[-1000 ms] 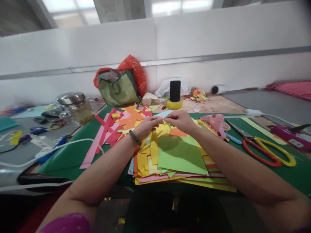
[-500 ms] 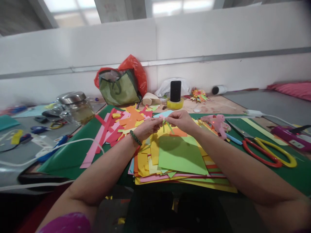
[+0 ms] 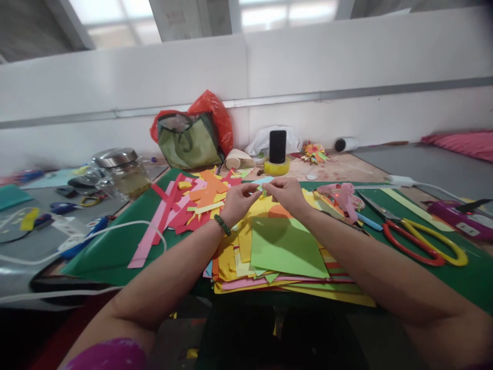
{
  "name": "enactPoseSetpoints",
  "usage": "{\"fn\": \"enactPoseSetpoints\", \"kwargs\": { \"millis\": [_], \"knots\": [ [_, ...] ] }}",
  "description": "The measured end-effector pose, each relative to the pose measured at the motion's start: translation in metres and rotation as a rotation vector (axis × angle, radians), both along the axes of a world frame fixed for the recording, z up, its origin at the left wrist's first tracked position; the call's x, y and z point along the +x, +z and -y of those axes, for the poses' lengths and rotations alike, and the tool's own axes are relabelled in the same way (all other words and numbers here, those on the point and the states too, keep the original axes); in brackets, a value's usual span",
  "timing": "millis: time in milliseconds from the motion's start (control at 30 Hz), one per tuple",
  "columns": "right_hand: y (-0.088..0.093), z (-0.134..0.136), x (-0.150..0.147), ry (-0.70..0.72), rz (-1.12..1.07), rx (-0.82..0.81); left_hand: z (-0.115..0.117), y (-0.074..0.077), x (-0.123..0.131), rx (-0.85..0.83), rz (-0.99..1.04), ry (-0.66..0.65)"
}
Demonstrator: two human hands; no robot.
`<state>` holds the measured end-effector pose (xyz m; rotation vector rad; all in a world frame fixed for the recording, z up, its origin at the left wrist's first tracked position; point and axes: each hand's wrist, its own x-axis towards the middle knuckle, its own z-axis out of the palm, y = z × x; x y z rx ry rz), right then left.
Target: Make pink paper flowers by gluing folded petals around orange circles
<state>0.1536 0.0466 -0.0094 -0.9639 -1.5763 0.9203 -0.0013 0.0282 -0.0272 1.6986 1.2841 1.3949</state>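
Both hands meet over a stack of coloured paper, fingertips almost touching. Between them is a small piece of green paper (image 3: 264, 193), mostly hidden by the fingers. My left hand (image 3: 239, 202), with a green bead bracelet (image 3: 222, 224) at the wrist, is closed in a pinch at its left side. My right hand (image 3: 288, 195) pinches it from the right. Below them lies a light green sheet (image 3: 288, 249) on top of yellow paper (image 3: 227, 267). Red and pink strips (image 3: 154, 226) and orange scraps (image 3: 208, 189) lie left of the hands.
Right of my right arm are a pink glue gun (image 3: 342, 198) and scissors (image 3: 419, 239) with red and yellow handles. Behind stand a phone (image 3: 278, 146) on a yellow tape roll (image 3: 276, 166), a paper flower (image 3: 314, 152) and a green bag (image 3: 188, 141). A glass jar (image 3: 129, 177) and white cable (image 3: 127, 223) are left.
My left hand has turned and its fingers are more bent. The green paper ends that hung below the fingers are now mostly out of sight. The right hand has barely shifted.
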Motion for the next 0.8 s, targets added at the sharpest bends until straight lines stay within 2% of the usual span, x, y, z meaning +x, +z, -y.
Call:
{"fn": "enactPoseSetpoints", "kwargs": {
  "millis": [133, 300, 500, 567, 733, 800],
  "knots": [
    [0.001, 0.001, 0.0, 0.073, -0.035, -0.065, 0.002, 0.001, 0.002, 0.033, -0.075, 0.036],
    [0.002, -0.001, 0.003, 0.155, -0.067, -0.161, 0.005, 0.006, 0.0, -0.002, -0.136, 0.121],
    [0.002, -0.001, 0.006, 0.244, -0.027, -0.104, 0.006, 0.01, -0.001, 0.065, -0.156, 0.148],
    [0.002, -0.002, 0.007, 0.286, -0.01, -0.047, 0.006, 0.011, -0.001, 0.001, -0.102, 0.084],
    [0.004, -0.008, 0.013, 0.383, 0.096, 0.144, 0.008, 0.015, -0.005, -0.248, 0.126, -0.307],
    [0.006, -0.009, 0.017, 0.395, 0.164, 0.171, 0.011, 0.018, -0.005, -0.322, 0.221, -0.396]
  ]
}}
